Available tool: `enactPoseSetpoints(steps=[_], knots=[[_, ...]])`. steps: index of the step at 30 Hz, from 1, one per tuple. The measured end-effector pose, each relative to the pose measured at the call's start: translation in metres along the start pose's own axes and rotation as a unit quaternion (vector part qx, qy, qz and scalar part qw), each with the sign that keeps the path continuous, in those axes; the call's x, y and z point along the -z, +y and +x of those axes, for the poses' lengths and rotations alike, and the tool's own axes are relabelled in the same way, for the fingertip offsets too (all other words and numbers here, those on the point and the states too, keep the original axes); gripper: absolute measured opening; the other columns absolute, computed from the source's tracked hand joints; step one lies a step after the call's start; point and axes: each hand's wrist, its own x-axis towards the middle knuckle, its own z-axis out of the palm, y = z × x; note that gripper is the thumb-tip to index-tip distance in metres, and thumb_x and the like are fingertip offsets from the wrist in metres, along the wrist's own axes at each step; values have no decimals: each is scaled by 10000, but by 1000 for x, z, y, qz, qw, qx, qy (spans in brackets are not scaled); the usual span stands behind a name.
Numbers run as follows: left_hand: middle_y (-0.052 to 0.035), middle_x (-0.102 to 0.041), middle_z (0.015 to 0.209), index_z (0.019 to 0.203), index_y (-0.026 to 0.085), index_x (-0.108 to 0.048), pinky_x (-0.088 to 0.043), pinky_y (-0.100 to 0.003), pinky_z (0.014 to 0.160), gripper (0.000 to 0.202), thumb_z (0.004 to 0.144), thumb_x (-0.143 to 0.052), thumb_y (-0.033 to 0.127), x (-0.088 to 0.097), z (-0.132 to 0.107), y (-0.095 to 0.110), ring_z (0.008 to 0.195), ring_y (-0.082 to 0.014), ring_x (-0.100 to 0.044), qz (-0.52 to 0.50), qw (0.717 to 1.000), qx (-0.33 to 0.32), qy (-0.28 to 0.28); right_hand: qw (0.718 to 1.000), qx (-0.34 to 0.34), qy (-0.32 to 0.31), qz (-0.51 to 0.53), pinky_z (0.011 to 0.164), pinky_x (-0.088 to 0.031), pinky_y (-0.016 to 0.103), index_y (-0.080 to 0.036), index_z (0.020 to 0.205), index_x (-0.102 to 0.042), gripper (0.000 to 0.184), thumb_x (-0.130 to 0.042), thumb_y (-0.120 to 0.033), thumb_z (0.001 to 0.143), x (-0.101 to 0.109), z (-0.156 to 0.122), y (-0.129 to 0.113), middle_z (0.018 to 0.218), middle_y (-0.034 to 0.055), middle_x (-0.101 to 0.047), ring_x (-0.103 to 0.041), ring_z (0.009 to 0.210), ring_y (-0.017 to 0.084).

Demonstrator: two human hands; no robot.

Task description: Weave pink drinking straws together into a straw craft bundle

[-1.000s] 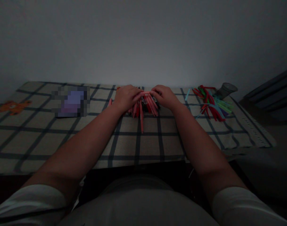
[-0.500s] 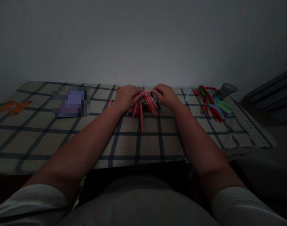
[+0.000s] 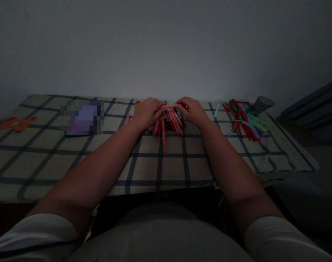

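One pink stick [image 3: 170, 106], centre of frame, held level between two hands: left hand [image 3: 147, 113] clamped on one end, right hand [image 3: 193, 112] pinching the other. Pink and red sticks [image 3: 164, 140], just below, fanned. Coloured strips [image 3: 247, 125], right of frame, heaped beside a tilted cup [image 3: 262, 104]. Pixelated item [image 3: 84, 118], left. Orange figure [image 3: 16, 124], far left. Checked cloth [image 3: 171, 169], beneath all.

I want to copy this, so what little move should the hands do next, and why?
Perhaps the right hand could slide gently along the pink strip while the left hand steadies it. Both hands seem to pinch this strip, and an uncovered stretch shows between them, so one could hold while the other smooths.
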Motion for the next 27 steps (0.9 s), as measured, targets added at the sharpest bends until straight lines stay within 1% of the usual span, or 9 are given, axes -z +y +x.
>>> enactPoseSetpoints(steps=[2,5,9,16,20,27], knots=[[-171,-886,1367,1513,224,-857,-580,-476,1111,544,1270,-440,472,-1,0,-2,1323,-355,-777,-2,1000,-7,3,1000,0,-1,1,954,-530,443,-239,1103,-792,358,-620,-542,1184,1,0,0,1099,137,-800,-656,997,309],[-173,-887,1352,1460,225,-869,-577,-483,1103,570,1275,-399,490,-4,-1,-5,1299,-357,-770,-5,1000,-10,20,1000,2,-7,3,955,-533,446,-226,1128,-804,400,-641,-588,1175,3,0,0,1104,144,-800,-657,993,309],[-172,-891,1318,1413,229,-878,-577,-488,1073,597,1277,-364,499,-7,0,-6,1262,-361,-770,1,1000,-9,28,1000,11,-4,1,967,-537,446,-214,1173,-822,470,-592,-624,1193,3,0,1,1128,157,-812,-665,1005,312],[-182,-884,1304,1415,211,-880,-558,-485,1043,642,1280,-345,540,-11,1,-11,1243,-363,-755,-11,999,-18,32,1000,19,-2,-9,955,-529,439,-219,1105,-798,547,-522,-678,1216,0,1,6,1085,152,-804,-663,985,309],[-183,-891,1296,1410,210,-887,-557,-494,1044,609,1269,-390,533,-15,2,-15,1222,-365,-761,-18,998,-33,51,1000,22,-9,-14,957,-517,432,-229,1076,-780,525,-527,-665,1224,0,0,7,1074,141,-791,-660,985,304],[-170,-904,1325,1440,222,-889,-557,-506,1038,570,1260,-429,507,-17,2,-21,1225,-367,-768,-7,997,-44,56,999,27,-22,-17,943,-497,419,-226,1031,-768,502,-527,-620,1228,2,1,5,1044,130,-772,-641,967,288]])
